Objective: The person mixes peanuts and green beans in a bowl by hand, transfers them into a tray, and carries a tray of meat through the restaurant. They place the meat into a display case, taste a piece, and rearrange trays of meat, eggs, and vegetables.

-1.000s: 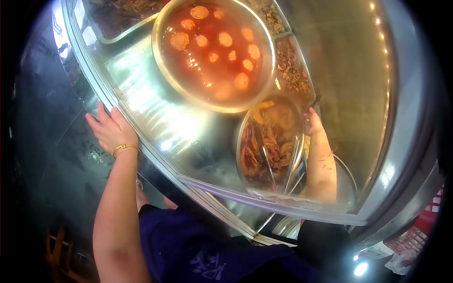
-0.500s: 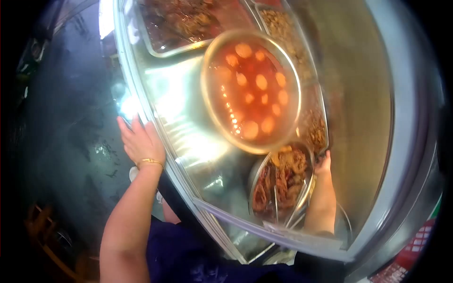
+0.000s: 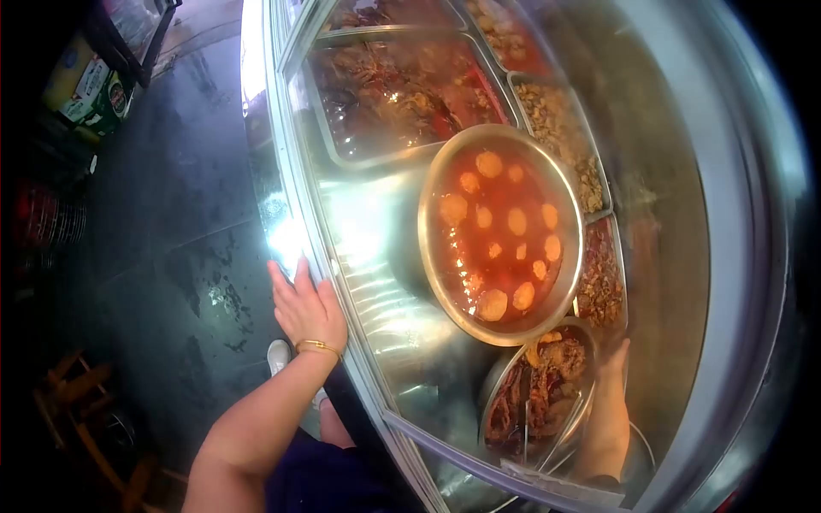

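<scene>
My left hand (image 3: 310, 309), with a gold bracelet at the wrist, rests on the outer frame of the glass case (image 3: 329, 256), fingers apart. My right hand (image 3: 612, 357) is inside the case, seen through the glass, at the edge of a tray of chopped food (image 3: 601, 278); its fingers are mostly hidden. Beside that wrist is an oval dish of dark cooked meat (image 3: 543, 393) with metal tongs (image 3: 527, 410) in it. Above the dish stands a large round steel bowl (image 3: 428, 248) of red broth with egg-like pieces afloat.
A tray of dark braised food (image 3: 393, 94) lies at the top of the case, with further trays along its right side. A wooden stool (image 3: 81, 410) stands at lower left. On the floor at upper left is a green box (image 3: 107, 98).
The view has shifted, so the case, bowl and both hands appear lower and further right. My left hand still lies on the frame, and my right hand remains inside by the trays.
</scene>
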The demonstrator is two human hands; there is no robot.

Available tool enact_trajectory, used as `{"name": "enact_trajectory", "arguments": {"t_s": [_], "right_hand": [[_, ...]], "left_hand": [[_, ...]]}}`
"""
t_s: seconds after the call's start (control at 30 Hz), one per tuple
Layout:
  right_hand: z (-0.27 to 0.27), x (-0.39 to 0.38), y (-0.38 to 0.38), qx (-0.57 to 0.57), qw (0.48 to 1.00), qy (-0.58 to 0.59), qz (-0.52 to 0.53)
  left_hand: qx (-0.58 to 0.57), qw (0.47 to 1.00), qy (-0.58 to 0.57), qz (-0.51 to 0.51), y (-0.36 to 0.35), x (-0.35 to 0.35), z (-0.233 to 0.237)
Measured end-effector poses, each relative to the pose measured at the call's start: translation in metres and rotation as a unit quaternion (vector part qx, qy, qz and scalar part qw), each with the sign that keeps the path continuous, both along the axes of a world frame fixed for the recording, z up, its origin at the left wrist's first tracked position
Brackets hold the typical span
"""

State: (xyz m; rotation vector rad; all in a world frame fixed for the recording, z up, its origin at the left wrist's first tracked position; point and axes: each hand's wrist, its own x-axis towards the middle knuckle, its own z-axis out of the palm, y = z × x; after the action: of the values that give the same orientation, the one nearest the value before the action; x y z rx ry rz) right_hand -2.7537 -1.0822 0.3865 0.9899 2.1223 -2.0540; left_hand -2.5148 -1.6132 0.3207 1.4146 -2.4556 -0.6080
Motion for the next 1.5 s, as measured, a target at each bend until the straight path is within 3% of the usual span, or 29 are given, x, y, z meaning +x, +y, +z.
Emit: {"name": "enact_trajectory", "arguments": {"t_s": [0.2, 0.3, 0.47, 0.53, 0.63, 0.67, 0.77, 0.8, 0.9, 0.93, 1.1, 1.13, 1.23, 1.37, 1.5], "right_hand": [[-0.018, -0.011, 0.05, 0.049, 0.998, -0.038, -0.024], [-0.021, -0.011, 0.051, 0.019, 0.996, -0.021, 0.08], [-0.051, -0.024, 0.125, 0.05, 0.987, -0.151, -0.015], [-0.017, -0.022, 0.063, -0.028, 0.979, -0.197, -0.033], [-0.042, -0.032, 0.113, -0.038, 0.982, -0.177, -0.053], [-0.049, -0.034, 0.117, 0.031, 0.981, -0.139, -0.133], [-0.064, -0.024, 0.118, 0.139, 0.978, -0.117, -0.106], [-0.061, -0.018, 0.118, 0.166, 0.971, -0.066, -0.159], [-0.045, -0.023, 0.123, 0.272, 0.936, -0.213, -0.062], [-0.035, -0.02, 0.1, 0.308, 0.918, -0.234, -0.094], [-0.055, -0.02, 0.154, 0.29, 0.916, -0.257, -0.102], [-0.039, -0.016, 0.139, 0.294, 0.913, -0.262, -0.104], [-0.06, -0.005, 0.175, 0.199, 0.957, -0.181, -0.106], [-0.029, -0.01, 0.11, 0.231, 0.95, -0.197, -0.077], [-0.033, -0.012, 0.106, 0.247, 0.944, -0.211, -0.061]], "left_hand": [[0.012, 1.0, -0.004, 0.003, 0.003, 0.001, -0.006], [0.011, 1.0, -0.029, 0.003, 0.002, 0.0, -0.003], [-0.011, 1.0, -0.009, 0.006, 0.002, 0.0, -0.009], [0.0, 1.0, -0.006, 0.007, 0.002, -0.002, -0.006], [-0.011, 1.0, -0.01, 0.007, 0.003, 0.0, -0.01], [-0.015, 1.0, -0.012, 0.006, 0.001, 0.001, -0.011], [-0.016, 1.0, -0.014, 0.004, 0.001, 0.0, -0.015], [-0.015, 1.0, -0.013, 0.005, 0.001, 0.002, -0.014], [-0.006, 1.0, -0.004, 0.007, 0.001, 0.001, -0.012], [-0.002, 1.0, 0.002, 0.007, 0.0, 0.001, -0.012], [-0.001, 1.0, -0.005, 0.009, -0.002, 0.001, -0.011], [0.004, 1.0, -0.004, 0.01, -0.001, 0.001, -0.009], [-0.007, 1.0, 0.012, -0.003, -0.001, 0.002, -0.011], [-0.015, 1.0, 0.014, -0.007, 0.0, 0.003, -0.016], [-0.018, 1.0, 0.018, -0.018, -0.003, 0.002, -0.016]]}}
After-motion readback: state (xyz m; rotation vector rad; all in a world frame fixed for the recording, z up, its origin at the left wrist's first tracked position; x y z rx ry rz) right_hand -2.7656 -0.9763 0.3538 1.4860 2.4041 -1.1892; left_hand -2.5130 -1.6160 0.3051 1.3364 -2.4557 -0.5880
